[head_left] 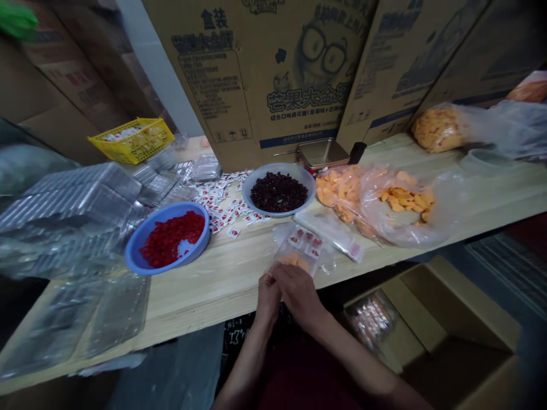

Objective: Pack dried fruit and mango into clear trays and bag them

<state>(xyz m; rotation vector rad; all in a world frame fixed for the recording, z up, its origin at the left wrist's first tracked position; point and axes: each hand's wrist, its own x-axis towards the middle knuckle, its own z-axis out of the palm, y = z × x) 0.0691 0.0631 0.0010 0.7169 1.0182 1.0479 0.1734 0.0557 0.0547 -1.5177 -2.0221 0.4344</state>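
Observation:
At the table's front edge, my left hand (pixel 269 293) and my right hand (pixel 297 290) meet with fingers closed on the near end of a clear plastic pack (pixel 308 250). Red-printed pieces show in the pack's far part, and orange pieces (pixel 294 261) lie at its near end by my fingertips. Just beyond is a flat stack of clear bags (pixel 331 234). A bowl of dark red pieces (pixel 278 192) stands behind, with small printed packets (pixel 217 208) scattered to its left. The blue bowl (pixel 164 266) at left holds bright red pieces (pixel 173 239).
Clear plastic trays (pixel 72 199) are piled at left, beside a yellow basket (pixel 139 149). Bagged orange pieces (pixel 342 188) and a plastic-lined bowl (pixel 444 222) stand at right. Cardboard boxes (pixel 273 74) line the back. An open carton (pixel 470 302) sits below, right.

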